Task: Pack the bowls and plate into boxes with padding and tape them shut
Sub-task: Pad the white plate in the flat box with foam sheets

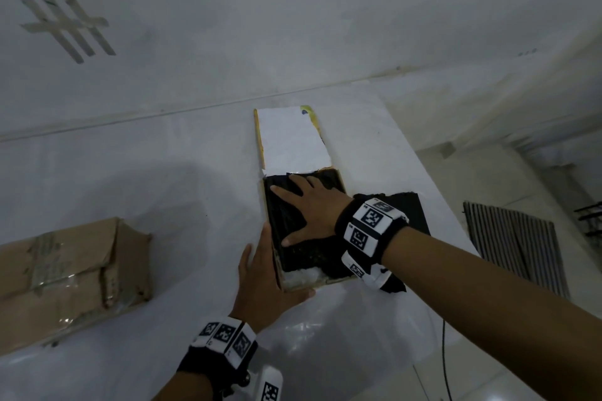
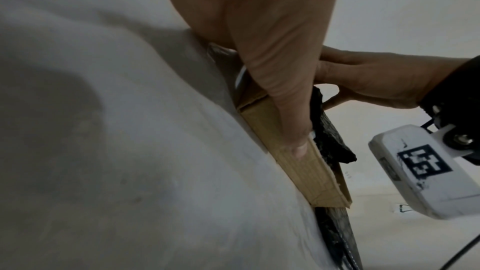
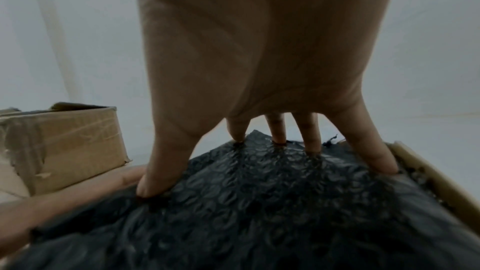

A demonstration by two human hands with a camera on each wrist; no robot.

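- Spread flat, the right hand [image 1: 312,205] presses soft black bubble-wrap padding [image 3: 259,202] into the shallow brown cardboard box [image 2: 298,163].
- Left hand [image 1: 264,273], fingers straight, braces the box's left wall.
- Beyond the fingertips lies the open white lid [image 1: 293,137]; it is probably light and bendy, best lifted by its edges.
- Well left on the white counter [image 1: 163,172] sits a taped cardboard box [image 1: 65,267].

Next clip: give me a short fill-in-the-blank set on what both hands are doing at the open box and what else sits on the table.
1. The right hand presses flat on the black ____ wrap inside the open box.
2. The left hand rests against the box's ____ side wall.
3. The box's lid lies ____, stretching away from the person.
4. Left of it on the table sits a second box that is taped ____.

Missing words: bubble; left; open; shut
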